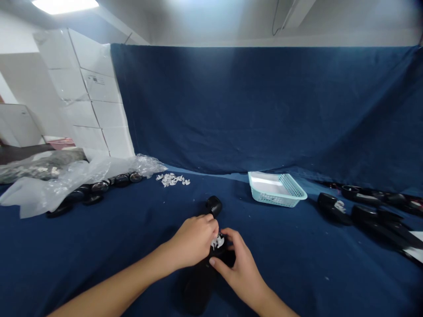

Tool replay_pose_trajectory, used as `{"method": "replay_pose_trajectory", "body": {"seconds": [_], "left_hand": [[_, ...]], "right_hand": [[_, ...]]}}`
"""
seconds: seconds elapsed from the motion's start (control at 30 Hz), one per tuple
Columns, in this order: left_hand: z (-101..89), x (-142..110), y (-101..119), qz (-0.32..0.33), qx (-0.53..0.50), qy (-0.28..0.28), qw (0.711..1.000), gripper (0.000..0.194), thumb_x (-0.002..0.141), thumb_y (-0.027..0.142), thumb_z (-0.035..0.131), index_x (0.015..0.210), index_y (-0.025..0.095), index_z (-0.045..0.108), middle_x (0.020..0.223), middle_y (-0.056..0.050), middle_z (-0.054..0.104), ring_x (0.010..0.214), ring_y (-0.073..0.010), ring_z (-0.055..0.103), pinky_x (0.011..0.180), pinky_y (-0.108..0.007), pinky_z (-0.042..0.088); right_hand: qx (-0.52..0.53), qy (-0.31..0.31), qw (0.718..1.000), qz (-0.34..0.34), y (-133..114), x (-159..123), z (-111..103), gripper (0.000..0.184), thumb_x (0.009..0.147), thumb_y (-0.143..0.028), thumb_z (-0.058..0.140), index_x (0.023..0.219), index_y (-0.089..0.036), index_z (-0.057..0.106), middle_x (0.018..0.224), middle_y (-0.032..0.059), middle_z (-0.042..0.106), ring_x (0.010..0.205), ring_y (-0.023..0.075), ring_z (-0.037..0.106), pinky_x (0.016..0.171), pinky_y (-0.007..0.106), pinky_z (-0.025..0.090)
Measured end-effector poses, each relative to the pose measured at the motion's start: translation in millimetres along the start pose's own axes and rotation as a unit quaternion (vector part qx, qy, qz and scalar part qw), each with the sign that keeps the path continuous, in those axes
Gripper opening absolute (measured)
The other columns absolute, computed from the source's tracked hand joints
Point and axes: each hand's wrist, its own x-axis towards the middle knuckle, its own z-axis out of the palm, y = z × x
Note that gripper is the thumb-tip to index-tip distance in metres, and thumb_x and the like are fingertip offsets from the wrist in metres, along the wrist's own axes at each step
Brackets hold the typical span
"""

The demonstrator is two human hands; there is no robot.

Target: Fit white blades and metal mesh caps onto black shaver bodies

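Observation:
In the middle of the blue-covered table lies a long black plastic item (200, 286), with white plastic pieces (218, 241) set in its round upper part. My right hand (239, 268) curves around that round part, thumb on the near side and fingers on the far side. My left hand (197, 240) is closed, its fingertips pressed together at the left edge of the white pieces; whatever they pinch is hidden. Just beyond my left hand sits a rounded black part (214, 205). Farther back is a small pile of loose white plastic pieces (172, 179).
A light-blue basket (276, 200) stands at the back right. Black plastic items (335, 210) lie along the right side. On the left, clear plastic wrap (57, 187) partly covers black round parts (99, 186). White boxes (102, 112) and a blue curtain (231, 105) stand behind.

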Motion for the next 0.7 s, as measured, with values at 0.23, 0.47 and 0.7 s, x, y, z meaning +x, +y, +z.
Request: {"method": "replay_pose_trajectory", "body": {"seconds": [0.23, 0.47, 0.7], "left_hand": [[-0.8, 2.1, -0.3, 0.007, 0.036, -0.006, 0.999, 0.017, 0.086, 0.013, 0.045, 0.083, 0.017, 0.061, 0.091, -0.007, 0.063, 0.077, -0.0213, 0.063, 0.067, -0.032, 0.048], [-2.5, 1.2, -4.3, -0.001, 0.013, -0.013, 1.000, 0.018, 0.088, 0.015, 0.044, 0.083, 0.018, 0.061, 0.092, -0.006, 0.064, 0.077, -0.0204, 0.064, 0.065, -0.029, 0.046], [-5.1, -0.7, -4.5, -0.017, 0.010, -0.018, 1.000, 0.018, 0.087, 0.014, 0.044, 0.083, 0.019, 0.061, 0.092, -0.005, 0.065, 0.075, -0.0212, 0.065, 0.061, -0.029, 0.045]], "right_hand": [[-0.062, -0.008, 0.998, -0.017, -8.0, -3.6, -2.3, 0.035, 0.080, -0.024, 0.062, 0.114, -0.027, 0.051, 0.130, 0.0079, 0.050, 0.113, 0.0251, 0.056, 0.091, 0.036, 0.050], [-0.057, -0.029, 0.998, -0.016, -9.0, -1.4, -4.0, 0.036, 0.085, -0.022, 0.056, 0.120, -0.030, 0.050, 0.118, 0.0044, 0.059, 0.108, 0.0223, 0.058, 0.092, 0.035, 0.049], [-0.060, -0.050, 0.997, -0.004, -6.2, -0.7, -3.9, 0.038, 0.088, -0.025, 0.053, 0.125, -0.031, 0.047, 0.118, 0.0025, 0.062, 0.107, 0.0225, 0.059, 0.094, 0.038, 0.046]]}}
